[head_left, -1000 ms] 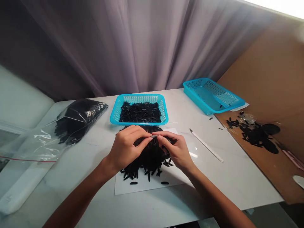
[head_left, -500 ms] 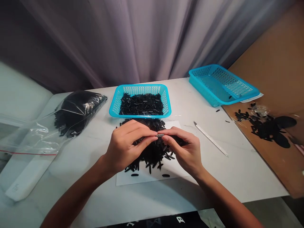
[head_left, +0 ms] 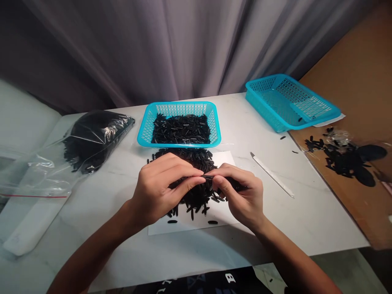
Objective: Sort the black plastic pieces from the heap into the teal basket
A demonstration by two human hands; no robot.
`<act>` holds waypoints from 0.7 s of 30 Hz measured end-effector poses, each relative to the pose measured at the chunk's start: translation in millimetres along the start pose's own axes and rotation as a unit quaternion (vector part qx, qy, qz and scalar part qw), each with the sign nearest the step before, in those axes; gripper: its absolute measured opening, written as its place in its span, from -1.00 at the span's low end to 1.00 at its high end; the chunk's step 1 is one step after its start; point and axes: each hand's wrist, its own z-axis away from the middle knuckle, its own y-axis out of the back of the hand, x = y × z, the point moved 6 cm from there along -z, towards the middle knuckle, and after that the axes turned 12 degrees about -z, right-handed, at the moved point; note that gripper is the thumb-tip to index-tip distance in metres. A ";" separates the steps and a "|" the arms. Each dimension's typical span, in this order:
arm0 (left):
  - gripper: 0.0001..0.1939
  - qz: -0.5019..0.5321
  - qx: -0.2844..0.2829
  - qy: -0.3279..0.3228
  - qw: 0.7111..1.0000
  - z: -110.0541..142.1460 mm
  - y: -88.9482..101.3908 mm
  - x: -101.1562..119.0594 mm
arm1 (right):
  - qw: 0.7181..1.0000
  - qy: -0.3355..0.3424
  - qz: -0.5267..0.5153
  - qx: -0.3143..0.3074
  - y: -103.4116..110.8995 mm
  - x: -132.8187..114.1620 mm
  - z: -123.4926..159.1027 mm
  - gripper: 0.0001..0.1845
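Observation:
Between the fingertips of both hands is a small dark elongated piece (head_left: 208, 176), pinched at its two ends. My left hand (head_left: 167, 188) grips its left end with thumb and forefinger. The other end is in the pinch of my right hand (head_left: 241, 190). Under the hands a pile of similar black pieces (head_left: 196, 200) lies on a white sheet (head_left: 186, 228), partly hidden by my fingers. Two single pieces, a left one (head_left: 172, 221) and a right one (head_left: 212, 222), lie apart near the sheet's front edge.
Behind the pile stands a blue basket (head_left: 179, 145) holding many black pieces. Another blue basket (head_left: 272, 118) is at the back right, near a white pen-like tool (head_left: 272, 174). A plastic bag (head_left: 94, 139) of black pieces lies left. Loose black bits (head_left: 339, 161) are on brown cardboard (head_left: 324, 179).
The held piece has turned, its dotted light face now replaced by a thin dark edge. Both hands keep their pinch. The whole view has shifted slightly.

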 end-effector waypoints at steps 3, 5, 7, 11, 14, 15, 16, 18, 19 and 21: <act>-0.93 -0.011 -0.001 -0.010 1.000 0.6 -0.1 0.8 | 1.000 -0.020 -0.011 0.007 0.0 0.4 0.6 -0.85; -0.89 -0.024 0.007 -0.024 0.999 0.8 0.6 2.2 | 0.999 -0.039 -0.028 0.010 -0.1 0.8 0.9 -0.84; -0.86 -0.030 0.015 -0.042 0.999 0.5 1.0 4.0 | 0.996 -0.064 -0.061 0.010 -0.2 2.9 1.8 -0.83; -0.90 -0.021 0.015 -0.053 0.998 -0.9 -0.2 6.8 | 0.980 -0.132 -0.151 0.006 -0.9 12.6 6.3 -0.84; -0.93 -0.021 0.017 -0.042 0.999 -0.4 -0.1 10.7 | 0.963 -0.173 -0.208 0.004 -1.7 19.4 10.1 -0.84; -0.94 -0.020 0.017 -0.041 0.999 0.0 -0.3 12.0 | 0.958 -0.181 -0.221 0.003 -2.3 20.8 10.9 -0.84; -0.94 -0.017 0.016 -0.041 0.999 0.2 -0.8 12.5 | 0.955 -0.186 -0.231 0.002 -3.0 21.7 11.2 -0.85; -0.93 -0.021 0.020 -0.038 0.999 -0.6 -2.6 7.2 | 0.952 -0.189 -0.242 -0.001 -4.8 22.9 10.6 -0.85; -0.93 -0.034 0.036 -0.022 0.999 -2.0 -2.8 -1.1 | 0.950 -0.191 -0.249 -0.001 -5.9 23.8 9.8 -0.84; -0.95 -0.085 0.095 0.045 0.991 -6.1 -0.7 -28.5 | 0.940 -0.209 -0.271 0.006 -8.4 27.9 7.6 -0.83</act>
